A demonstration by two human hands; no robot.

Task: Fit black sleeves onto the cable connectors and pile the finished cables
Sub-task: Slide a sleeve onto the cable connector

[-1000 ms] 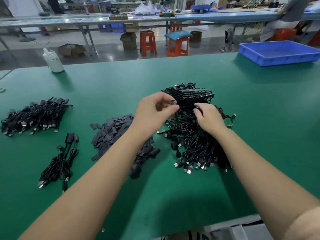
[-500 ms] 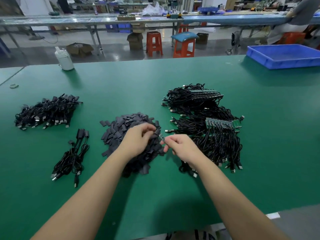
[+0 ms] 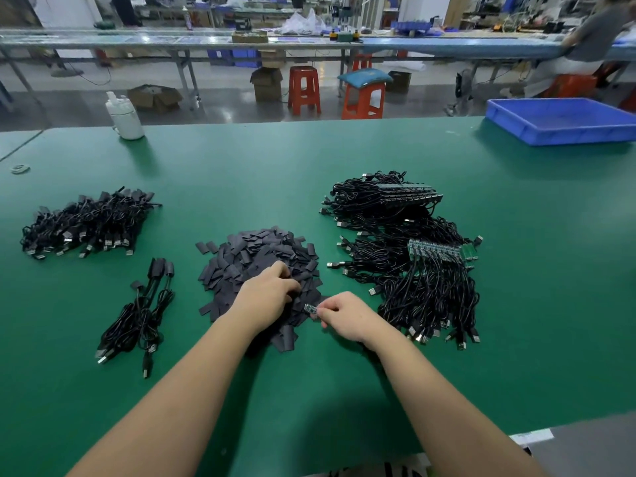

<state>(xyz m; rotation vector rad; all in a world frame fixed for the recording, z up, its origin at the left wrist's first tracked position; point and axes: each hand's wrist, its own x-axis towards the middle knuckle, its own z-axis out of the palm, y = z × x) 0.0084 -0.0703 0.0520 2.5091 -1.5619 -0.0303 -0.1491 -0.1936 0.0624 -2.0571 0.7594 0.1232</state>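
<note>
Near the sleeve pile [image 3: 261, 266], left hand [image 3: 266, 297] picks one sleeve, fingers curled into it.
Right hand [image 3: 344, 316] pinches the bare connector [image 3: 309, 308]; keep it level, slide the sleeve squarely on.

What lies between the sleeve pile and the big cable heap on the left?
In the head view, a small cable bundle and bare green table.

A green-topped table [image 3: 309, 160] carried everything. On it lay a heap of black sleeves [image 3: 261, 253] at the middle, a big tangle of unfinished cables [image 3: 406, 266] to its right, a large pile of finished cables [image 3: 86, 223] and a small bundle [image 3: 141, 311] at the left. A white bottle [image 3: 124, 117] and a blue tray [image 3: 564, 120] stood along the far edge.
</note>
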